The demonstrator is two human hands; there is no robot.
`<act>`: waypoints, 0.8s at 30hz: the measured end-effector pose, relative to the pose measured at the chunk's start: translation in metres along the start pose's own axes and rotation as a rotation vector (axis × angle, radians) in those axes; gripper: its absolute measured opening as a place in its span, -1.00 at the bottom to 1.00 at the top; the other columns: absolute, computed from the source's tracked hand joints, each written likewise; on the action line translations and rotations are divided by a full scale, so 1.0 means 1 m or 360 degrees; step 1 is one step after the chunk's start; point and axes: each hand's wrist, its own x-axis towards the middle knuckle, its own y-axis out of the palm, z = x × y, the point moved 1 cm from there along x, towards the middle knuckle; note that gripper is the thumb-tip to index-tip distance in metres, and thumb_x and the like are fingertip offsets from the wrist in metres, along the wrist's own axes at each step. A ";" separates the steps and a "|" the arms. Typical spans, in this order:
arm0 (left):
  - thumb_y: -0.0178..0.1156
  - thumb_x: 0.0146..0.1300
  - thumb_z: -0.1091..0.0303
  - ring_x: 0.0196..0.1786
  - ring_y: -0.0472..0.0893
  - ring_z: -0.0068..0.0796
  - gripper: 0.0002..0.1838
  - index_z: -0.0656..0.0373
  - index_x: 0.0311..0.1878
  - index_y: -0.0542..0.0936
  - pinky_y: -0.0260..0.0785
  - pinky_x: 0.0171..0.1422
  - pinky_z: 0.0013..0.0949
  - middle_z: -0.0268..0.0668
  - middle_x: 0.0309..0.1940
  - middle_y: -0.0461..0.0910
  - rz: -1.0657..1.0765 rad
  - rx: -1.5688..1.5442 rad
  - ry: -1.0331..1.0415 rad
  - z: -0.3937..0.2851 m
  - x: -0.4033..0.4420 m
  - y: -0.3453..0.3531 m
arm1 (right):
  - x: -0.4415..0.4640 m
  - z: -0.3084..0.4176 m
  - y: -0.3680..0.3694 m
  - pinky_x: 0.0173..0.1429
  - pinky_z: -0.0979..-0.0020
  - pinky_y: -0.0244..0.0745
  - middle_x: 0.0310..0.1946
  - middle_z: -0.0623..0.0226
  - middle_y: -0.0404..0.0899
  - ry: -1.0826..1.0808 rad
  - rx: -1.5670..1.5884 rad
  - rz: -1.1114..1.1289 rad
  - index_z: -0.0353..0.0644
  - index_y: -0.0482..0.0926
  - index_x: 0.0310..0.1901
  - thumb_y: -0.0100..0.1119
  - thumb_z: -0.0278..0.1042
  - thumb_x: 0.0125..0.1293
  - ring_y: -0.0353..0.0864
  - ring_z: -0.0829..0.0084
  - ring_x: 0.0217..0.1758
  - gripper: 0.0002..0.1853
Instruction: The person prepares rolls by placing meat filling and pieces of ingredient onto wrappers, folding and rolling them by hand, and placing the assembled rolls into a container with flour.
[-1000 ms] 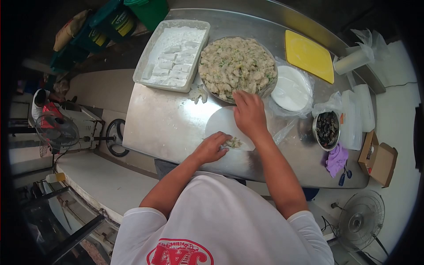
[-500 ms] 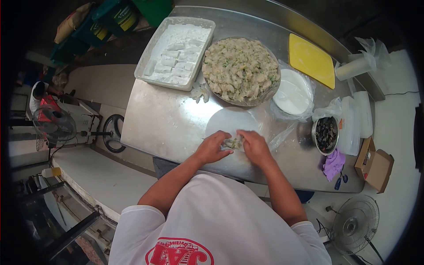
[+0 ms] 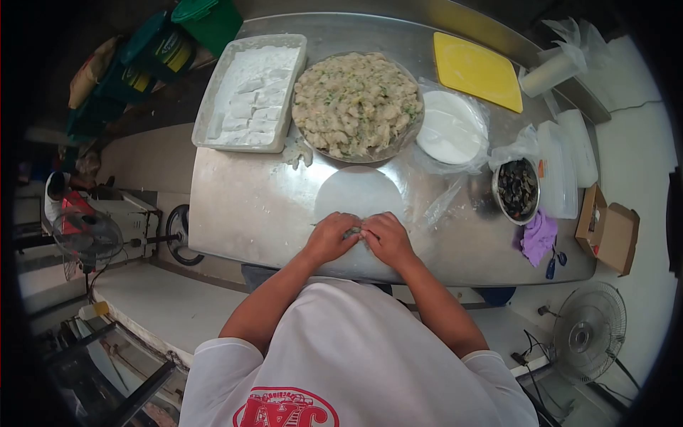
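A round translucent wrapper sheet (image 3: 359, 191) lies on the steel table, its near part under both hands. My left hand (image 3: 332, 238) and my right hand (image 3: 386, 240) meet at that near part, thumbs and fingers closed on the sheet around a little greenish filling (image 3: 351, 233). Most of the filling is hidden by the fingers. Beyond the sheet stands a big bowl heaped with chopped filling (image 3: 358, 103). To its left, a white tray (image 3: 200, 128) holds pale rolls in white powder. A stack of white round wrappers (image 3: 452, 128) sits in plastic at the right.
A yellow board (image 3: 478, 70) lies at the back right. Farther right are a bowl of dark pieces (image 3: 518, 189), a purple cloth (image 3: 538, 238), clear containers (image 3: 557, 171) and an open cardboard box (image 3: 617, 238). A fan (image 3: 589, 331) stands lower right. Another person (image 3: 55, 197) is far left.
My right hand has come back from the big bowl to the near part of the sheet. Both hands have closed together over the filling, which was more exposed before. The view has shifted.
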 end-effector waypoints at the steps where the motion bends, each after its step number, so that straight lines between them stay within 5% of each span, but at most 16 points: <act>1: 0.50 0.15 0.32 0.04 0.66 -0.08 -0.65 0.12 0.00 0.68 0.52 0.18 -0.12 -0.17 -0.02 0.72 0.0008 -0.0004 0.0011 0.002 0.000 0.001 | -0.001 -0.004 0.003 0.08 0.16 0.55 -0.15 0.16 0.67 -0.0006 -0.0022 0.0098 -0.21 0.66 -0.20 0.38 -0.49 0.18 0.63 0.11 -0.04 -0.85; 7: 0.49 0.17 0.32 0.03 0.67 -0.09 -0.63 0.10 0.05 0.68 0.55 0.14 -0.12 -0.18 0.03 0.71 -0.0150 -0.0022 -0.0014 -0.023 0.006 -0.004 | 0.003 0.014 -0.026 0.14 0.18 0.57 -0.12 0.10 0.69 0.0164 0.0055 -0.0174 -0.25 0.69 -0.11 0.34 -0.50 0.25 0.65 0.04 0.01 -0.82; 13: 0.47 0.19 0.26 -0.05 0.64 -0.18 -0.66 0.03 0.03 0.68 0.58 0.04 -0.15 -0.32 -0.01 0.69 -0.0110 0.0321 0.0094 -0.015 0.002 0.009 | -0.016 -0.068 -0.189 0.15 0.05 0.56 -0.10 0.01 0.73 0.0661 -0.1022 -0.0792 -0.22 0.72 -0.12 0.25 -0.39 0.31 0.69 -0.04 -0.01 -0.83; 15: 0.46 0.20 0.27 -0.06 0.64 -0.20 -0.63 0.02 0.09 0.68 0.58 0.02 -0.17 -0.33 -0.01 0.70 -0.0077 0.0351 0.0106 -0.013 0.002 0.010 | -0.019 -0.082 -0.239 0.10 0.02 0.58 -0.15 0.00 0.75 0.1233 -0.1196 -0.0605 -0.21 0.72 -0.12 0.32 -0.30 0.29 0.72 -0.09 -0.03 -0.79; 18: 0.45 0.21 0.28 -0.04 0.65 -0.16 -0.62 0.03 0.10 0.68 0.58 0.04 -0.16 -0.28 -0.01 0.69 -0.0070 0.0283 0.0107 -0.011 0.002 0.008 | -0.023 -0.114 -0.260 0.05 0.06 0.58 -0.22 0.02 0.76 0.1623 -0.1350 -0.0441 -0.22 0.69 -0.15 0.42 -0.21 0.24 0.75 -0.02 -0.07 -0.72; 24: 0.44 0.22 0.32 0.03 0.65 -0.10 -0.62 0.07 0.11 0.66 0.57 0.14 -0.13 -0.18 -0.03 0.66 -0.0146 0.0087 -0.0009 -0.018 0.001 0.000 | -0.009 -0.138 -0.257 0.10 0.10 0.60 -0.19 0.06 0.78 0.1547 -0.1153 -0.0475 -0.17 0.71 -0.06 0.41 -0.24 0.23 0.75 -0.05 -0.03 -0.71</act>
